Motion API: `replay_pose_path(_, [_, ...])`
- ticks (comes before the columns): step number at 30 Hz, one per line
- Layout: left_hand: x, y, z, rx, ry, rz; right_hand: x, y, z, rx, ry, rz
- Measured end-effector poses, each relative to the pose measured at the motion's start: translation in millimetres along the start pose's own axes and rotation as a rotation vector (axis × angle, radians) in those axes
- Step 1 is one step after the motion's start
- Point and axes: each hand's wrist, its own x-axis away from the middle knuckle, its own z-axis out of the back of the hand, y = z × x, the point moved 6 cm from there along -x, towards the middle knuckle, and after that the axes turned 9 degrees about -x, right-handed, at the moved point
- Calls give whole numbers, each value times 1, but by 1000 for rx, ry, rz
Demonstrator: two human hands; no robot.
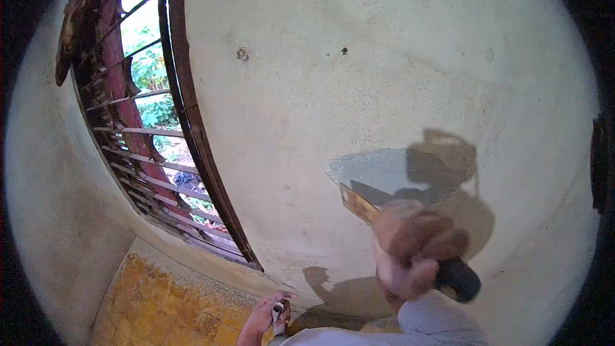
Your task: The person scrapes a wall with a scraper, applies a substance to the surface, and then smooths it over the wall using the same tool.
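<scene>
My right hand (416,243), a little blurred, is closed round the black handle (458,280) of a scraper. The scraper's blade (359,204) points up and left, its end against or very near the pale wall (288,90). Just above the blade lies a grey, damp-looking patch (375,163), partly under the hand's shadow. Low in the view, my left hand (266,317) has its fingers curled round a small whitish object with a dark round opening (277,309); what it is I cannot tell.
A window with a dark wooden frame (198,131) and horizontal slats stands at the left, with green plants outside. Beneath it, the lower surface (154,301) is yellow-brown and rough. A dark edge (601,160) shows at the far right.
</scene>
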Motion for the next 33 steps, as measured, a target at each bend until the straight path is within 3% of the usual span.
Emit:
replay_pose_path(1, [0,-1,0,-6,-6,21,1,-16,6,-279,207,252])
replay_pose_path(3, [0,0,-2,1,-7,43,6,0,8,-160,202,191])
replay_pose_path(5, [0,4,-6,3,-12,66,-3,26,6,165,296,-110])
replay_pose_path(6, [0,6,-8,6,-7,73,-3,32,5,76,76,-56])
replay_pose_path(7, [0,7,-9,9,-1,79,-3,27,1,73,76,-55])
replay_pose_path(9, [-2,4,-5,30,-4,50,2,5,8,-202,335,123])
replay_pose_path(10, [-2,6,-6,52,-12,27,3,5,11,-203,333,120])
replay_pose_path(12, [2,5,-4,62,32,85,4,4,9,-78,100,84])
replay_pose_path(15, [5,4,-1,40,55,128,-2,27,-3,-43,218,-112])
replay_pose_path(19, [3,3,2,56,37,103,11,11,10,186,327,-96])
replay_pose_path(21, [1,1,5,24,44,88,-2,-22,4,-282,412,314])
replay_pose_path(23, [1,-2,7,-8,48,82,4,-5,11,-249,305,342])
replay_pose_path(25, [1,-1,7,-2,69,57,16,39,18,156,343,-211])
replay_pose_path(26, [2,2,5,-1,69,57,16,36,17,156,342,-211])
replay_pose_path(29, [4,7,2,46,64,107,3,4,6,-93,395,65])
replay_pose_path(33, [0,-5,7,115,12,54,8,-4,7,-169,420,286])
